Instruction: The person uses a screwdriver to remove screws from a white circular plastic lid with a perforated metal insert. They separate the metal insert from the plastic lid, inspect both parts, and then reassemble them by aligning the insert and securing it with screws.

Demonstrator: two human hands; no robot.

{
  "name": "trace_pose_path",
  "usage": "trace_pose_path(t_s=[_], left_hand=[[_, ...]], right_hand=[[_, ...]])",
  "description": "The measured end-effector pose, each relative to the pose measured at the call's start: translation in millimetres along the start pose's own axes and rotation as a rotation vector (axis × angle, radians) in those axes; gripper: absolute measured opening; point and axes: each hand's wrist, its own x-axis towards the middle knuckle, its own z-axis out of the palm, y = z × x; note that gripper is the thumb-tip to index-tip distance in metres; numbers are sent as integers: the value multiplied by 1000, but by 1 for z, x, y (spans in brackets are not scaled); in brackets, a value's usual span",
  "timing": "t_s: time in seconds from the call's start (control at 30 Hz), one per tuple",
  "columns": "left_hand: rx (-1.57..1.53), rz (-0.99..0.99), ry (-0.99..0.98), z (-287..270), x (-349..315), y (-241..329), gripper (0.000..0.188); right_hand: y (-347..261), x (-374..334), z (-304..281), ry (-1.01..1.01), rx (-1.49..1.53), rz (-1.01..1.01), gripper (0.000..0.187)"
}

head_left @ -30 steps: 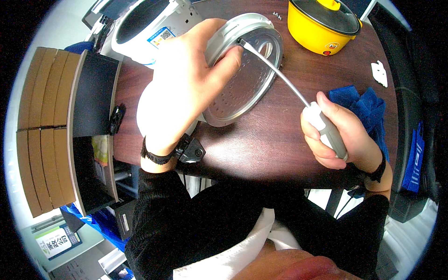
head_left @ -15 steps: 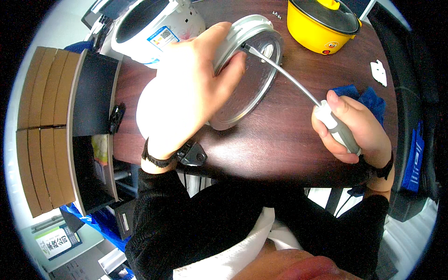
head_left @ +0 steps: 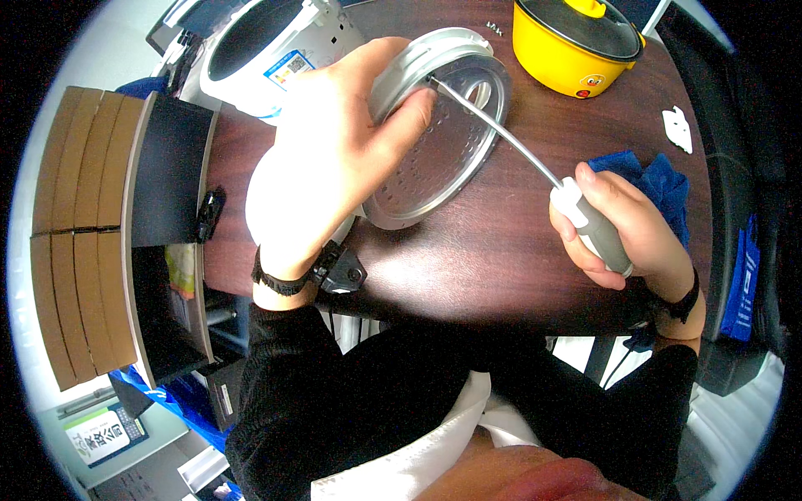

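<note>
A round rice cooker lid (head_left: 443, 159) is tilted up on its edge over the table, its grey metal inner face turned to the right. My left hand (head_left: 347, 125) is closed on its white rim, thumb on the inner side. In my right hand (head_left: 639, 225) is a screwdriver (head_left: 597, 234) with a white and grey handle, fingers wrapped round it. Its long shaft slants up to the left, and the tip meets the lid near my left thumb; what it touches there is too small to make out. The white cooker body (head_left: 255, 90) stands behind my left hand.
A yellow pot (head_left: 543, 54) with a dark lid stands at the far right. Near it lie several small screws (head_left: 494, 30), a white plastic piece (head_left: 677, 129) and a blue cloth (head_left: 664, 188). Cardboard boxes (head_left: 75, 167) and a dark shelf (head_left: 175, 175) flank the table's left.
My right hand and the screwdriver handle have shifted slightly left. The lid has turned a little, showing more of its inner face, and my left hand still grips it.
</note>
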Motion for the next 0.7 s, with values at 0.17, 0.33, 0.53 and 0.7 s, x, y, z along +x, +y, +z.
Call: trace_pose_path(t_s=[0.17,0.33,0.53,0.7], left_hand=[[30,-12,40,4,-1,1,36],[24,-16,41,3,-2,3,36],[52,-25,57,4,-3,5,35],[71,-8,70,6,-3,3,35]], right_hand=[[7,2,3,7,17,-54,47],[9,4,5,-61,55,-23,46],[10,5,5,-80,62,-40,47],[11,5,6,-82,77,-36,48]])
